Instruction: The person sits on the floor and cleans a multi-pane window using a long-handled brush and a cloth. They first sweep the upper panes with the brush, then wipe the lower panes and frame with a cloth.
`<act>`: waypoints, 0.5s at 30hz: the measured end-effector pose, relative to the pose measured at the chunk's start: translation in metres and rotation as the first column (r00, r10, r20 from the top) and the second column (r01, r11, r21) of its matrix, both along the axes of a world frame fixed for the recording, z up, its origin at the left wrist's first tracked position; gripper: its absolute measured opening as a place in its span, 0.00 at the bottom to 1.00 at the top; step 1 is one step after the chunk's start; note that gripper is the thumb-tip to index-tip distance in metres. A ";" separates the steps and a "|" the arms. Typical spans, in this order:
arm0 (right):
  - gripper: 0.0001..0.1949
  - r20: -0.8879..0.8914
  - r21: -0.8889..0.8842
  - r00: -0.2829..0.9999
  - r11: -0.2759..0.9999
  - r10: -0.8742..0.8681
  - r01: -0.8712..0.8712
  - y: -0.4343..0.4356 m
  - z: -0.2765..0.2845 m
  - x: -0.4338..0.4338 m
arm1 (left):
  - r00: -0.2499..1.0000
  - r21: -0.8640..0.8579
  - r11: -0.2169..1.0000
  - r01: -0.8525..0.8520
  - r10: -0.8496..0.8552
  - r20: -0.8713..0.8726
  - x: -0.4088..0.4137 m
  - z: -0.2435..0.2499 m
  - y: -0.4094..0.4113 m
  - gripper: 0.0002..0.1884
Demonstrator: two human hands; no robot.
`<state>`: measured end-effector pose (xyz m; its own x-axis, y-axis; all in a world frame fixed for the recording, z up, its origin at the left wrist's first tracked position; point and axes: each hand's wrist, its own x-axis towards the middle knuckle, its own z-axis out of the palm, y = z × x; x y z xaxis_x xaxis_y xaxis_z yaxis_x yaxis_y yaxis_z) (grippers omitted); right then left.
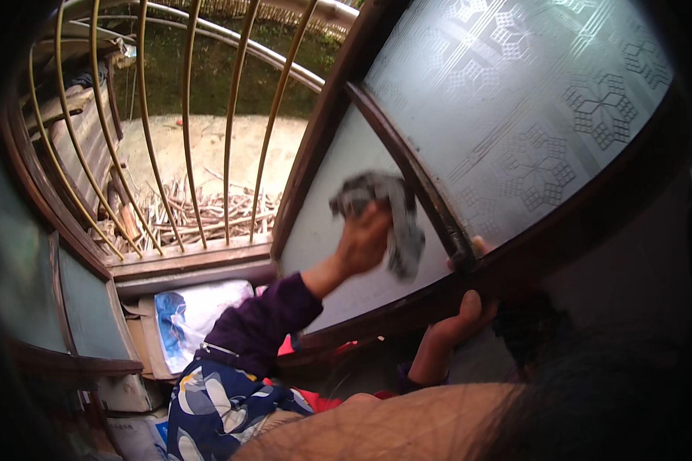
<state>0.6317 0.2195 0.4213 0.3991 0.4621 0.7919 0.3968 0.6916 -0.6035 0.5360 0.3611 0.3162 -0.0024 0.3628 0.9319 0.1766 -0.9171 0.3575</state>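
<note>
My left hand [364,239] is closed around a crumpled grey cloth [406,230], blurred, against the smaller frosted pane [328,294] of a window sash. A dark wooden crossbar [409,167] parts this pane from a larger patterned frosted pane [530,127]. My right hand [458,325] grips the sash's dark wooden frame [380,314] near the crossbar's end. Its thumb shows on the near side; fingertips show at the glass side, and the rest is hidden by the wood.
Curved metal bars [187,132] cross the window opening at left, above a wooden sill [190,259]. A second sash [86,299] stands at far left. Below the sill lies a white and blue package [207,317] by cardboard [141,340]. Outside are piled sticks [202,210].
</note>
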 end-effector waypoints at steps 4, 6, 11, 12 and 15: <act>0.35 0.012 -0.012 0.999 0.999 0.031 -0.031 0.012 0.004 -0.002 | 0.899 -0.054 0.903 -0.427 0.430 0.078 -0.020 -0.047 0.086 0.14; 0.35 -0.009 -0.005 1.000 1.000 0.011 -0.011 0.014 0.002 0.008 | 0.927 -0.317 0.925 -0.208 0.290 0.239 -0.018 -0.088 0.076 0.14; 0.34 -0.009 0.035 1.000 0.999 0.009 -0.008 0.016 -0.003 0.014 | 0.957 -0.616 0.786 0.057 0.133 0.257 0.033 -0.171 -0.053 0.21; 0.33 0.020 0.036 0.999 0.998 0.050 -0.050 0.024 -0.004 0.012 | 0.974 -0.536 0.844 -0.027 0.142 0.175 0.042 -0.163 -0.081 0.21; 0.32 -0.002 0.061 1.000 0.998 -0.006 0.006 0.021 -0.005 0.009 | 0.995 -0.230 0.969 0.085 -0.096 -0.035 0.028 -0.113 -0.112 0.21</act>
<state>0.6404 0.2410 0.4163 0.4035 0.4106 0.8177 0.3997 0.7248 -0.5612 0.5645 0.2487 0.2029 0.0803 0.5623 0.8230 0.1173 -0.8253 0.5524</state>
